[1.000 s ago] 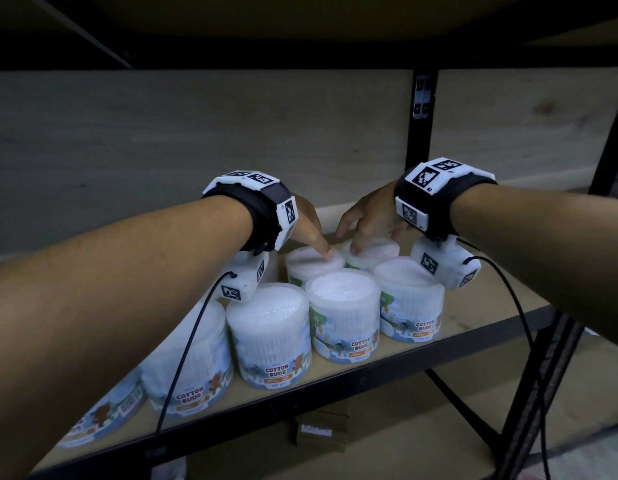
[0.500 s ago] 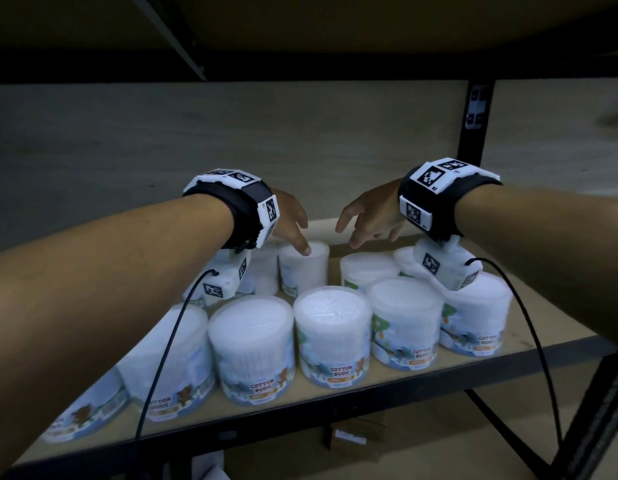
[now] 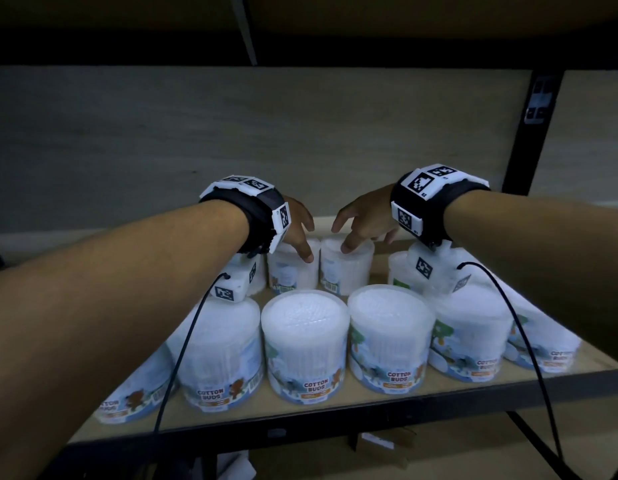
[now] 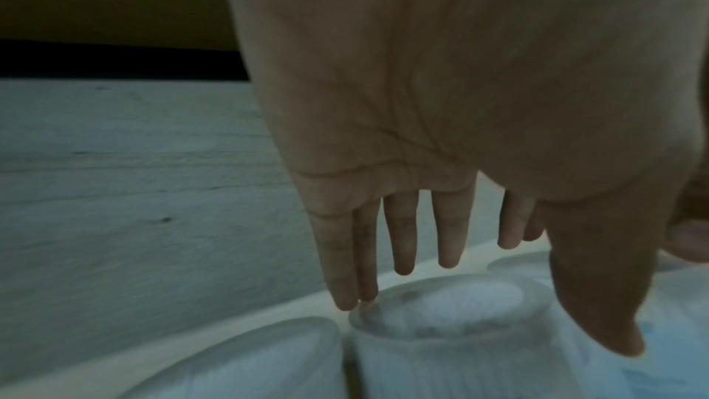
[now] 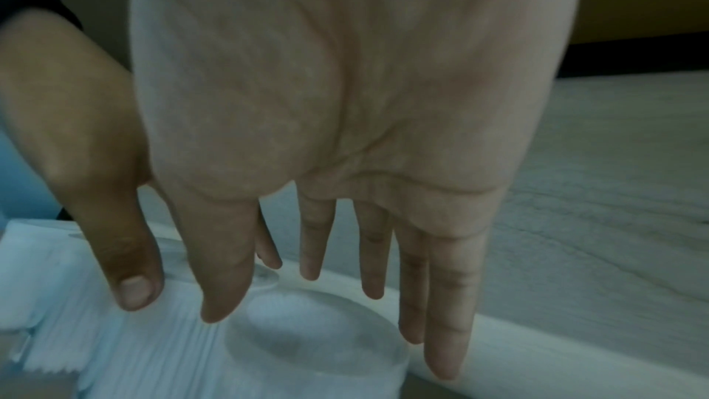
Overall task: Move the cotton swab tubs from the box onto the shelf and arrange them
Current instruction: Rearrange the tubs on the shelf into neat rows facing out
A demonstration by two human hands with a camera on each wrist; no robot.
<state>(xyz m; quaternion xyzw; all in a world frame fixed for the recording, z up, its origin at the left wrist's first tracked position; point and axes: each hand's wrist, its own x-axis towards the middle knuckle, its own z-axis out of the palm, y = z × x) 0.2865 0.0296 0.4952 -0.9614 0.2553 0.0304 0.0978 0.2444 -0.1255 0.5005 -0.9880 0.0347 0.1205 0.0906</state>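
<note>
Both forearms reach forward over the front row of cotton swab tubs [image 3: 304, 344] on the shelf [image 3: 335, 414], palms turned down, wrists level. The left hand [image 3: 297, 230] hangs spread and relaxed over a back-row tub [image 3: 290, 271]; in the left wrist view its fingers [image 4: 399, 232] are straight and slightly parted, with the outermost fingertips at the tub's far rim, at about 10 o'clock on the lid, and the thumb reaching down the near side. It grips nothing. The right hand [image 3: 363, 220] is likewise spread with straight fingers [image 5: 372, 254], its thumb tip resting on the lid of the neighbouring back-row tub [image 3: 345, 268], just to the 3 o'clock side of the first. The two tubs stand upright, nearly touching, behind the front row.
</note>
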